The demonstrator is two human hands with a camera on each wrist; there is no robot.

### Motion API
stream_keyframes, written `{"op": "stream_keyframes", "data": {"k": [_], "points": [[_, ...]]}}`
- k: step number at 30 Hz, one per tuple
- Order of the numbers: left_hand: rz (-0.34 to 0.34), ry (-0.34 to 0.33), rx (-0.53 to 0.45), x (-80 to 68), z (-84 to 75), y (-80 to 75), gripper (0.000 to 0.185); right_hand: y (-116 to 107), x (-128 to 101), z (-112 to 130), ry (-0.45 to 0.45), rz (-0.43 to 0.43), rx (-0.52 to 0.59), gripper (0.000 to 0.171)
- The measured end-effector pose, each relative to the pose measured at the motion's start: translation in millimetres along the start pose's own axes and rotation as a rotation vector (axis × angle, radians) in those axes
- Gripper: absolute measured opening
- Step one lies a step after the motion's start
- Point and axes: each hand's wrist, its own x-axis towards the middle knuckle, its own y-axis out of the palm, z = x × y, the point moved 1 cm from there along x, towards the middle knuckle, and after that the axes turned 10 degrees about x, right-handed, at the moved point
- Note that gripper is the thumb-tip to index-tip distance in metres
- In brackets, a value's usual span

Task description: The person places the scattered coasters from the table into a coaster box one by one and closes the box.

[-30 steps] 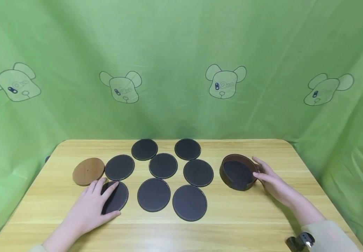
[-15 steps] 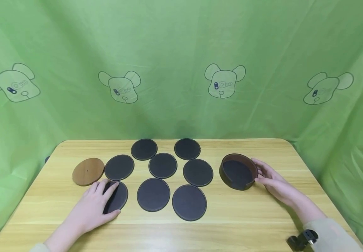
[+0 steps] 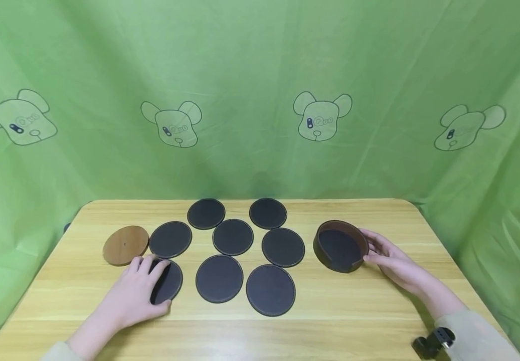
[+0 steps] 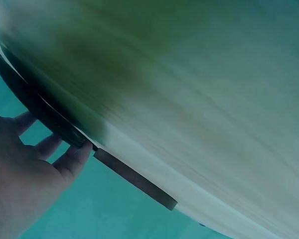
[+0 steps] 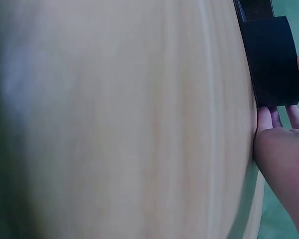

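Observation:
My left hand (image 3: 135, 293) spans a black round coaster (image 3: 171, 281) at the near left, fingertips over its far edge and thumb at its near edge. In the left wrist view, the fingers curl against the rim of this coaster (image 4: 45, 112). Toward the right of the table stands a round dark coaster holder (image 3: 332, 263), with a brown inner wall, a black bottom and a gap in its front. My right hand (image 3: 390, 260) holds the holder's right side, thumb toward the front and fingers farther back. The right wrist view shows these fingers at the holder's outer wall (image 5: 271, 64).
Several more black coasters lie flat between the hands, among them a near one (image 3: 271, 291) and a far one (image 3: 206, 214). A brown wooden disc (image 3: 126, 245) lies at the far left. Behind the wooden table (image 3: 223, 341) hangs a green curtain (image 3: 241, 160).
The left hand's thumb and fingers have drawn in a little on the coaster. My right thumb has moved from over the holder's rim to its outer side. The coasters keep their places.

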Motion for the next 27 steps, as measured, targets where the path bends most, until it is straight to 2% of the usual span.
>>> {"op": "stream_keyframes", "data": {"k": [6,14,27], "points": [[-0.042,0.036,-0.002,3.7,-1.8,-3.4,0.082,-1,-1,-2,0.002,-0.005,0.01,0.064],[-0.096,0.086,0.009,16.1,-7.5,-4.7,0.084,-2,-1,-1,0.006,-0.017,0.016,0.064],[-0.107,0.142,0.031,43.4,-26.6,1.8,0.086,1,-1,-1,0.017,-0.023,0.015,0.063]]}}
